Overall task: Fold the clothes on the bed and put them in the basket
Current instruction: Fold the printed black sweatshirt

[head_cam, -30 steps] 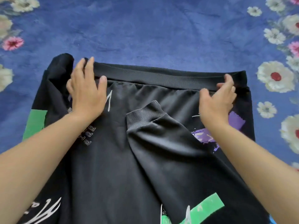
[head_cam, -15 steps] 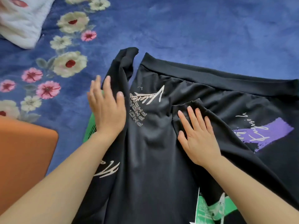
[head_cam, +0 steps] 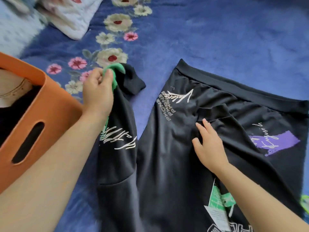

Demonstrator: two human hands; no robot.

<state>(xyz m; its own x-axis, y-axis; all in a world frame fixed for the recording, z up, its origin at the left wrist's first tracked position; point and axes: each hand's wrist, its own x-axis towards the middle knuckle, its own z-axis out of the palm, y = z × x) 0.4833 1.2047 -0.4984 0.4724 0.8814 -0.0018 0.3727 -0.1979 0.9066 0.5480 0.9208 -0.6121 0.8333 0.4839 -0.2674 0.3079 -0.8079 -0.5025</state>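
Observation:
A black sweatshirt (head_cam: 167,156) with white lettering and green and purple patches lies spread on the blue bed cover. My left hand (head_cam: 98,91) pinches its left sleeve (head_cam: 122,124) near the cuff, at a green patch, and holds it lifted away from the body of the garment. My right hand (head_cam: 209,144) lies flat with fingers apart on the other sleeve, which is folded across the chest. The orange basket (head_cam: 55,104) stands at the left, right beside my left forearm, with dark and pale clothes inside.
The blue floral bed cover (head_cam: 225,39) stretches beyond and to the right of the sweatshirt. White fabric with a red print (head_cam: 71,19) lies at the top left. A green thing (head_cam: 305,203) shows at the right edge.
My left hand has closed on the left sleeve and pulled it out to the left, away from the body. The view swung left, revealing the basket. My right hand stays pressed on the folded sleeve.

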